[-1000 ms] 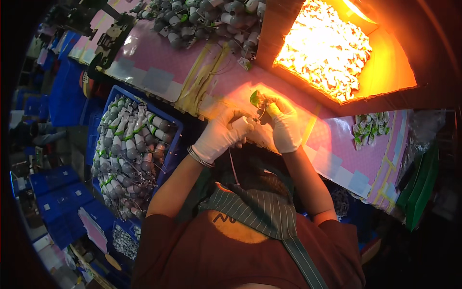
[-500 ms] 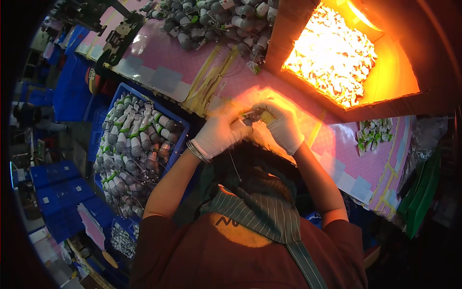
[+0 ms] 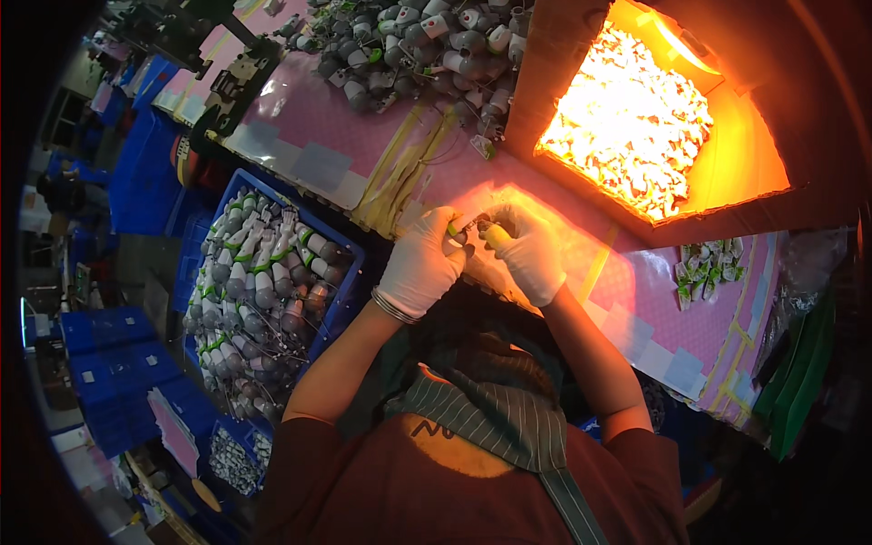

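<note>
Both my hands wear white gloves and meet above the near edge of the pink-covered bench (image 3: 381, 136). My left hand (image 3: 420, 272) is closed round a small grey-and-white bulb-shaped piece (image 3: 465, 227) with a bit of green; the glove covers much of it. Close by on the right, my right hand (image 3: 530, 259), with yellow on its fingertips, pinches at a tiny dark part beside that piece. What this part is, I cannot make out. Several similar bulb-shaped pieces with green bands and thin wires fill a blue crate (image 3: 341, 313) left of my left arm.
A cardboard box (image 3: 581, 204) of small parts stands at the back right under a bright orange light. Bulb-shaped pieces (image 3: 409, 54) are heaped at the back. Small green-and-white parts (image 3: 708, 268) lie on the right. A dark metal fixture (image 3: 241, 77) stands at the back left.
My hands have turned slightly, and more of the grey-and-white piece shows between them. My left wrist has shifted a little right and nearer. The whole view has moved slightly.
</note>
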Action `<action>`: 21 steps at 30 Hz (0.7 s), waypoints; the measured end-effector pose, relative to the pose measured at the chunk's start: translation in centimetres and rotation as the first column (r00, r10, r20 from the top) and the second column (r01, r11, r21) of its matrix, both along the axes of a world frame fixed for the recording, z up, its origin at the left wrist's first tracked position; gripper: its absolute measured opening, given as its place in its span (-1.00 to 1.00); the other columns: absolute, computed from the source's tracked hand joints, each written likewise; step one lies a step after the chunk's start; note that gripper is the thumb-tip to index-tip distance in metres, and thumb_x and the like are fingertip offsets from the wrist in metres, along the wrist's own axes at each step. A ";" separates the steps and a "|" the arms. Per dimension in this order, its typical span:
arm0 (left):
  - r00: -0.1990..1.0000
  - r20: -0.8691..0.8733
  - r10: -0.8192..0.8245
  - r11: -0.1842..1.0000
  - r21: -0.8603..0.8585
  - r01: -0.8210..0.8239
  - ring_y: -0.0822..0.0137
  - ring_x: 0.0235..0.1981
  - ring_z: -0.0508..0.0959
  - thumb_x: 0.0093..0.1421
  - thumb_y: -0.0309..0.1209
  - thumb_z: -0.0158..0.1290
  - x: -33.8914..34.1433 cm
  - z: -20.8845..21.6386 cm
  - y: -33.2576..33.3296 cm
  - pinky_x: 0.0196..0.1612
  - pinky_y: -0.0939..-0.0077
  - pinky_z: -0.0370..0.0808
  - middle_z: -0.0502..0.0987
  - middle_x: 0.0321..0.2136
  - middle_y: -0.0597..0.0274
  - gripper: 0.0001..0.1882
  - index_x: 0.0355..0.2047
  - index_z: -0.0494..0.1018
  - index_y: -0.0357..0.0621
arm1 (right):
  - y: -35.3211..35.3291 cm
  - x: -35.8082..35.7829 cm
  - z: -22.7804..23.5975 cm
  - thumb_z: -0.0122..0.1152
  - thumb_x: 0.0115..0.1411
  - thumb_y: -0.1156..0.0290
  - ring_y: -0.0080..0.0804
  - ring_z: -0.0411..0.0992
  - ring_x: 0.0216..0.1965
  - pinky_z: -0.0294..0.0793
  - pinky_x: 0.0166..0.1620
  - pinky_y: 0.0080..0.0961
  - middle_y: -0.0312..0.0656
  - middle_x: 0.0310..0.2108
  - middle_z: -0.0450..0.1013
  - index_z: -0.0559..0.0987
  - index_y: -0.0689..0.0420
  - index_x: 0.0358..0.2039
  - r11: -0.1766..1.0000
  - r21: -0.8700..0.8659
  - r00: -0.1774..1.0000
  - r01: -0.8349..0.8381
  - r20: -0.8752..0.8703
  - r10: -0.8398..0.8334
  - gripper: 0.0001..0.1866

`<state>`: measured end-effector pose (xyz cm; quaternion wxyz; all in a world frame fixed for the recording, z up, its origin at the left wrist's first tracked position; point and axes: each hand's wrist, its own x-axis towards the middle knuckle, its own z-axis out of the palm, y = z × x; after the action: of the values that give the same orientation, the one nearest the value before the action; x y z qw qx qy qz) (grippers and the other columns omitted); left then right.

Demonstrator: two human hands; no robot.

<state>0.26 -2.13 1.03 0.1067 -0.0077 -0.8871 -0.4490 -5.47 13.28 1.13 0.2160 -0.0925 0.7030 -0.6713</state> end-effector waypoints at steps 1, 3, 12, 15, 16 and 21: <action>0.999 0.052 0.010 0.997 0.079 -0.014 0.13 -0.35 0.52 0.04 -0.42 0.18 0.0 -0.1 0.0 -0.28 0.35 0.45 0.48 -0.36 0.04 -0.63 -0.16 0.35 -0.20 | -0.1 0.2 0.2 0.17 0.09 0.56 -0.56 0.40 -0.44 0.39 -0.37 -0.59 -0.31 -0.47 0.44 0.53 0.15 -0.41 0.979 0.180 0.921 0.100 -0.390 -0.022 -0.96; 0.982 0.187 -0.005 0.982 0.184 -0.030 0.30 -0.45 0.49 0.05 -0.41 0.19 -0.1 -0.1 -0.1 -0.37 0.46 0.43 0.47 -0.44 0.17 -0.63 -0.15 0.36 -0.18 | -0.2 -0.6 -0.1 0.19 0.05 0.59 -0.53 0.41 -0.44 0.39 -0.36 -0.57 -0.29 -0.48 0.43 0.53 0.15 -0.43 0.972 0.197 0.794 0.130 -0.607 0.017 -0.93; 0.961 0.269 -0.067 0.956 0.293 -0.015 0.39 -0.43 0.52 0.07 -0.39 0.18 -0.1 0.3 0.0 -0.36 0.50 0.46 0.50 -0.42 0.17 -0.63 -0.13 0.36 -0.21 | -0.6 -1.2 -0.9 0.21 -0.05 0.64 -0.40 0.44 -0.37 0.42 -0.27 -0.51 -0.23 -0.43 0.44 0.54 0.17 -0.37 0.968 0.240 0.889 0.077 -0.457 0.043 -0.81; 0.986 0.097 -0.135 0.980 0.158 0.119 0.32 -0.38 0.53 0.08 -0.44 0.13 0.3 -0.7 -0.4 -0.30 0.50 0.45 0.49 -0.41 0.16 -0.61 -0.07 0.35 -0.23 | 0.3 -1.1 -0.9 0.16 -0.04 0.64 -0.44 0.48 -0.33 0.46 -0.21 -0.50 -0.17 -0.40 0.50 0.54 0.18 -0.30 0.958 0.261 0.934 -0.121 -0.297 0.199 -0.76; 0.986 0.032 -0.166 0.985 0.053 0.165 0.23 -0.32 0.54 0.07 -0.46 0.12 0.4 -1.0 -0.3 -0.22 0.46 0.46 0.50 -0.37 0.09 -0.60 -0.06 0.35 -0.24 | 0.7 -0.6 1.0 0.15 -0.04 0.63 -0.44 0.49 -0.34 0.47 -0.22 -0.49 -0.15 -0.42 0.51 0.54 0.19 -0.30 0.942 0.311 0.955 -0.125 -0.220 0.200 -0.77; 0.987 0.077 -0.141 0.989 0.053 0.137 0.28 -0.37 0.54 0.06 -0.44 0.16 0.7 -2.1 1.1 -0.27 0.46 0.46 0.50 -0.43 0.11 -0.65 -0.13 0.42 -0.28 | 2.9 -0.6 -1.7 0.15 0.02 0.59 -0.44 0.49 -0.39 0.48 -0.26 -0.50 -0.13 -0.43 0.51 0.52 0.20 -0.32 0.942 0.331 0.855 -0.054 -0.473 0.215 -0.83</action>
<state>0.91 -0.99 -1.03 0.0396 -0.0489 -0.8771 -0.4761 -6.04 16.17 -0.57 0.0840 -0.2788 0.8217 -0.4899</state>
